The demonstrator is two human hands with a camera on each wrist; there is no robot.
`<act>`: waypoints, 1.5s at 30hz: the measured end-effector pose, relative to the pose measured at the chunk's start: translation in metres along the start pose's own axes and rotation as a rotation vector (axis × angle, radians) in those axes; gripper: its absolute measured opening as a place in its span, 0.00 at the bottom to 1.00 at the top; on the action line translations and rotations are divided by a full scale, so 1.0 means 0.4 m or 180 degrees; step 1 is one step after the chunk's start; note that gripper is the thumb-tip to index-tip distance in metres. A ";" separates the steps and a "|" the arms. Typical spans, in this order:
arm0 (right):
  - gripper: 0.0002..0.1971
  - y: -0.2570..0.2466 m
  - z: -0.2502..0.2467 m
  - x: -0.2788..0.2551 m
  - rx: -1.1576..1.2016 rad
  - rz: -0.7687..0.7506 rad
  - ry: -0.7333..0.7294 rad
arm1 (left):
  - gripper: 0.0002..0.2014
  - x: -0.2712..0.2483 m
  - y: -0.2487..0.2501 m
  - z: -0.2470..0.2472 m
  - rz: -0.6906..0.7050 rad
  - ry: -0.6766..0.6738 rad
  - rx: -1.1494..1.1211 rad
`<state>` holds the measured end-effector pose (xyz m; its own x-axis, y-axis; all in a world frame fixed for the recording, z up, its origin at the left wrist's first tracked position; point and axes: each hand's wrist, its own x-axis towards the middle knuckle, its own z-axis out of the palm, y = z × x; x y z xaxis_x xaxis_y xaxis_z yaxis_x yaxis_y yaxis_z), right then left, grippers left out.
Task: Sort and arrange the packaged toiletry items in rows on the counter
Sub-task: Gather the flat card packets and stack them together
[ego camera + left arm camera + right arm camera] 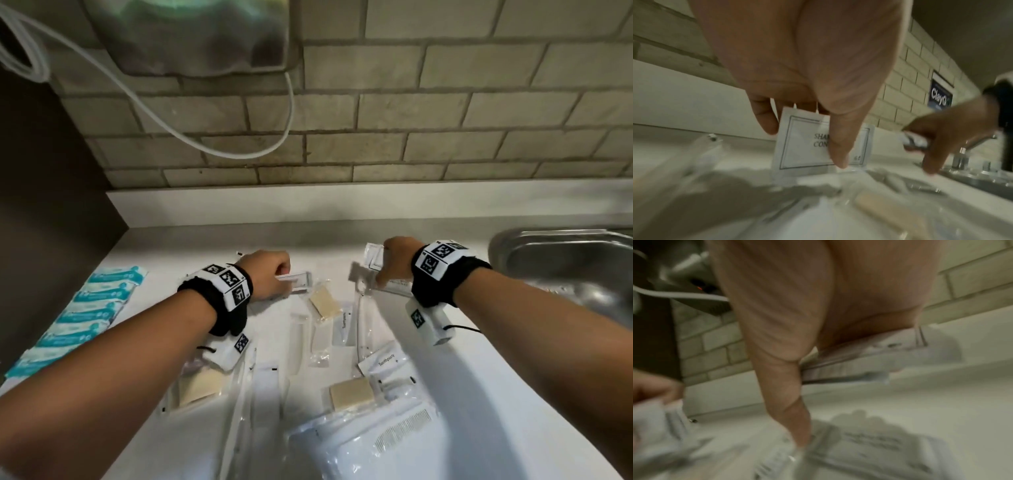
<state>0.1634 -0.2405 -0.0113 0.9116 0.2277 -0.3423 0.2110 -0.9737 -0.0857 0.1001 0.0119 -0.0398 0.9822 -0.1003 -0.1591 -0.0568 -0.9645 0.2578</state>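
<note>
My left hand [270, 275] pinches a white shampoo-conditioner sachet [807, 146] between thumb and fingers, upright just above the counter [205, 240]. My right hand [394, 263] grips a small stack of similar white sachets [859, 356] at the back of the counter, near the sink. Its thumb [795, 418] points down at another sachet [869, 446] lying on the counter; this view is blurred. A loose pile of packets lies between my forearms: wrapped soap bars [351, 394], toothpaste packets [344, 323] and a comb in a bag [404, 431].
Several teal-and-white packets [85, 315] lie in a row along the counter's left edge beside a dark panel. A steel sink [565, 263] with a tap [970, 149] sits at the right. The tiled wall and a white hose [239, 150] rise behind.
</note>
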 end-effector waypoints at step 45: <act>0.41 -0.636 -0.007 -0.134 0.0335 -0.1974 0.0903 | 0.04 -0.319 -0.196 -0.198 -0.0738 0.0199 -0.4199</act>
<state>0.0617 -0.0048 0.0314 0.6936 0.7181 0.0563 0.7010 -0.6550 -0.2819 -0.0064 0.1195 0.0358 0.9540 0.0776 -0.2896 0.2904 0.0006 0.9569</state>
